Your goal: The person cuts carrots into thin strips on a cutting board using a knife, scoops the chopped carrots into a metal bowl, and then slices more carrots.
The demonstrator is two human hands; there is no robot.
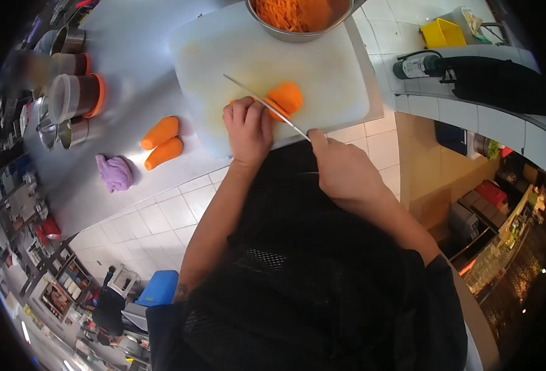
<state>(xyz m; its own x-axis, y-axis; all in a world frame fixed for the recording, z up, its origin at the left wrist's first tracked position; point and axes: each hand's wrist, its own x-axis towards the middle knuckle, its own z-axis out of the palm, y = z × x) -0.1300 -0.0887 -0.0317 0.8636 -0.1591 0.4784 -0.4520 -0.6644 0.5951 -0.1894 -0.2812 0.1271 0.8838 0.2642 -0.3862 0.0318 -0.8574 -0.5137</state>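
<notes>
My right hand [350,170] is wrapped round the handle of a knife [243,86], whose blade slants across the carrot on a white cutting board [208,62]. On the blade's left side, my left hand [248,133] has its fingers curled over the carrot, hiding most of that part. Cut carrot slices [286,96] lie overlapping just right of the blade. At the board's far edge stands a metal bowl [298,37] with shredded carrot [279,13] in it. Two peeled carrots [162,132] rest on the metal table, left of the board.
A crumpled purple cloth [115,173] lies on the steel table [124,62] near its front edge. Lidded tubs [74,98] and metal pots [69,40] stand at the far left. A fire extinguisher [416,67] and a yellow container [442,33] are off to the right.
</notes>
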